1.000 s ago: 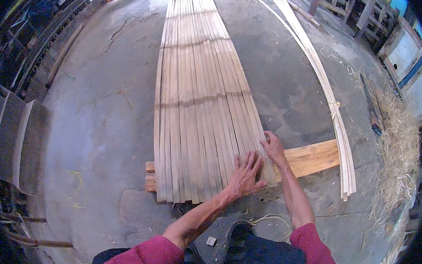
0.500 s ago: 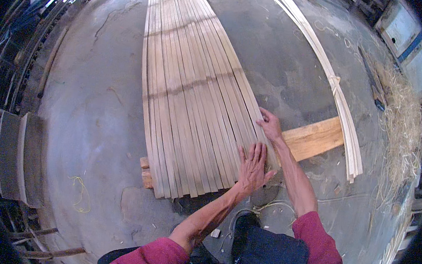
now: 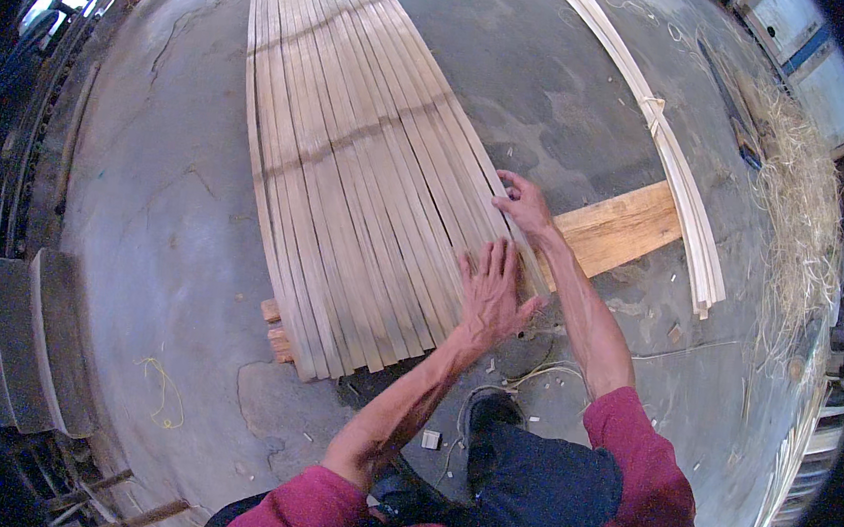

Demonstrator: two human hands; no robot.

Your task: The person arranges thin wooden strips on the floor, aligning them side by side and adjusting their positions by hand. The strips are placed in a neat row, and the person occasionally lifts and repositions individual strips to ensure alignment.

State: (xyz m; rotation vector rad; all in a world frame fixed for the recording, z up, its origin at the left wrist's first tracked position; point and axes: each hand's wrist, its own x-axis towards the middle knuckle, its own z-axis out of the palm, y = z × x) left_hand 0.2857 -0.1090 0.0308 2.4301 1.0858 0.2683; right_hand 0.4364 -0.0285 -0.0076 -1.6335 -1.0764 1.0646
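Note:
Long, thin wooden strips [image 3: 347, 207] lie side by side in a wide panel that runs away from me, with dark bands across it. My left hand [image 3: 488, 294] rests flat on the panel's near right corner, fingers spread, holding nothing. Just beyond it, my right hand [image 3: 527, 210] has its fingers curled over the outermost strip at the right edge. Under the strips' near ends, a wooden plank [image 3: 618, 230] sticks out to the right; reddish wood blocks [image 3: 278, 331] show at the left.
A tied bundle of pale strips [image 3: 668, 145] lies across the plank's right end. Tangled pale fibres [image 3: 798, 206] are heaped at the far right. Yellow string [image 3: 162, 391] lies on the concrete floor at left, near grey slabs [image 3: 59, 342]. A small pale block [image 3: 431, 439] sits by my foot.
The view has shifted a little, so the panel appears further left and higher. Both hands keep much the same places at the panel's right edge.

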